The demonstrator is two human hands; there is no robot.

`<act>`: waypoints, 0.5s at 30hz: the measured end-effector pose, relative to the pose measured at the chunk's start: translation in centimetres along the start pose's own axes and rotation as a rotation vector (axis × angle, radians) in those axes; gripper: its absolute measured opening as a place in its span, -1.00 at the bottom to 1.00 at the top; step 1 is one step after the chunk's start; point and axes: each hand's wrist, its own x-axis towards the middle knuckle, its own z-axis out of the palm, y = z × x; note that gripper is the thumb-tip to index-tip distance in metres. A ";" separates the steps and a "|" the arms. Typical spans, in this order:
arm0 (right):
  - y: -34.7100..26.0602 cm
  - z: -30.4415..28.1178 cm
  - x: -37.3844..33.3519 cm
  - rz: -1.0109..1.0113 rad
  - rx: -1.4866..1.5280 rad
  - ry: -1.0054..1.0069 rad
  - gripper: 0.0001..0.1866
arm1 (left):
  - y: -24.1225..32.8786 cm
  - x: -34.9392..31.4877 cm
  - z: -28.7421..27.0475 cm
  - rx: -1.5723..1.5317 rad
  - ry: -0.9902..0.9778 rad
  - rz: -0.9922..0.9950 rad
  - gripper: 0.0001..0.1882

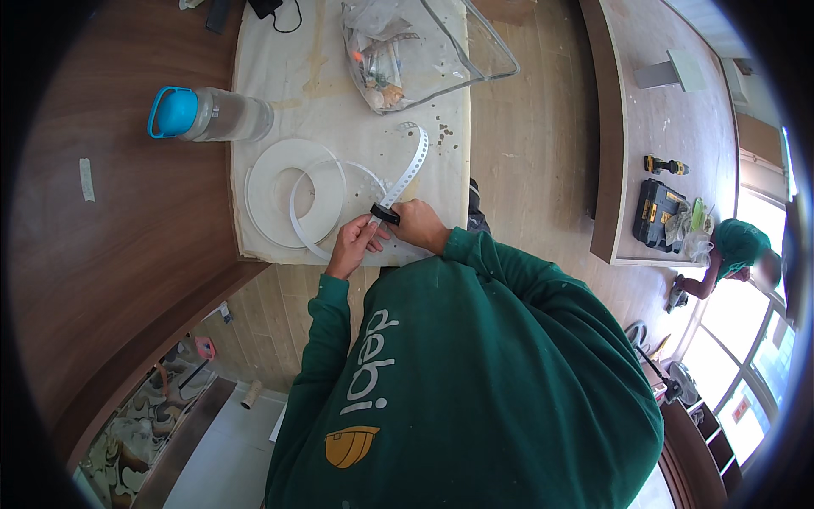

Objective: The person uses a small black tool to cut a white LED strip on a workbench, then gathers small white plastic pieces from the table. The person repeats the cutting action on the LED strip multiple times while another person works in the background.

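My left hand point(350, 246) pinches a narrow white edging strip point(415, 168) between thumb and fingers. A row of round holes runs along the part of the strip that curls up past my hands. Across the strip sits a small black hole punch point(386, 214), with my right hand point(420, 226) closed on it; its jaws are too small to make out. From my left hand the strip loops round to a flat white roll of edging point(270, 161) lying on the table to the left. Small white discs point(371, 181) are scattered beside the strip.
On the covered table point(292, 76) are a clear bottle with a blue lid point(225, 114), a clear plastic bag of small items point(381, 76) and brown dots point(446, 134). At right, another bench holds a drill point(666, 165) and black case point(657, 214); a person point(739, 248) is beside it.
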 end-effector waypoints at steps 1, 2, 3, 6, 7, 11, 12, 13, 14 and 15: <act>0.0 0.0 0.1 -0.005 0.001 0.005 -0.79 | 0.0 0.1 0.0 -0.001 0.001 0.004 -0.68; 0.0 -0.1 0.1 -0.010 0.002 0.011 -0.79 | 0.0 0.1 0.0 -0.001 0.002 0.007 -0.68; 0.1 -0.2 0.1 -0.013 0.005 0.003 -0.79 | -0.2 0.1 0.0 -0.001 0.005 0.007 -0.68; -0.1 -0.7 0.1 -0.009 0.033 -0.020 -0.78 | -0.7 0.3 0.0 -0.005 0.014 0.016 -0.68; -0.4 -0.9 0.0 0.000 0.055 -0.028 -0.77 | -0.8 0.3 0.0 -0.010 0.016 0.025 -0.68; -0.8 -1.3 -0.3 -0.001 0.112 -0.054 -0.74 | -0.7 0.1 0.1 -0.013 0.029 0.020 -0.69; -0.9 -1.3 -0.3 0.002 0.119 -0.051 -0.74 | -0.5 0.0 0.1 -0.006 0.032 0.017 -0.69; -0.9 -1.3 -0.3 0.004 0.126 -0.048 -0.74 | -0.2 -0.1 0.1 0.002 0.034 0.014 -0.69; -1.0 -1.2 -0.4 0.007 0.133 -0.044 -0.73 | 0.0 -0.1 0.2 0.009 0.037 0.011 -0.69; -1.0 -1.2 -0.5 -0.001 0.136 -0.044 -0.73 | 0.0 -0.2 0.2 0.013 0.042 0.014 -0.70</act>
